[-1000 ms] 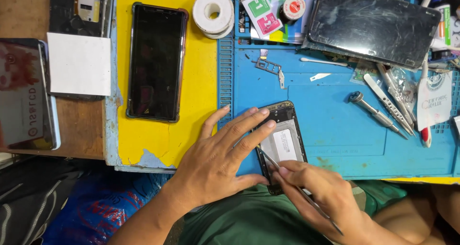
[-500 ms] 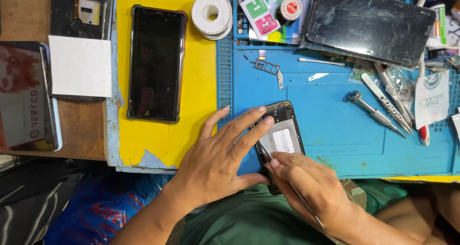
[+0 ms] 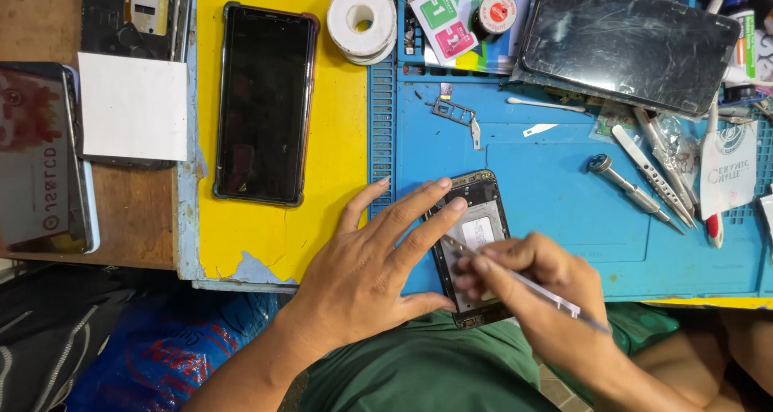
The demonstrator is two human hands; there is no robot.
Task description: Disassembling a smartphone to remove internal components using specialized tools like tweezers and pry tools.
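I see the opened phone (image 3: 473, 243) lying back-up on the blue work mat (image 3: 564, 219), at the mat's near edge, its lower end almost over the bench lip above my lap. The back cover is already off: the inner frame and a pale metal shield show. Screws, boards and whatever sits under the shield look untouched, so I judge the teardown barely past its opening stage, with most of the inner work left.

My left hand (image 3: 366, 271) lies flat, fingers (image 3: 427, 211) spread apart, pressing the phone's left edge and upper corner to pin it. My right hand (image 3: 535, 287) has its fingers pinched together on a slim tweezer-like tool (image 3: 527, 283); its tip seems to rest on the phone's middle, though my knuckles hide the contact point, so I cannot be sure.

Room is tight toward me, with the edge just below the phone. To the right, bare mat stretches until the screwdrivers (image 3: 636, 186), well apart. Above, a small tray part (image 3: 451, 110) and a cotton swab (image 3: 543, 104) lie near the mat's top. To the left, the yellow board (image 3: 338, 162) carries a dark phone (image 3: 264, 106), clear of my wrist.
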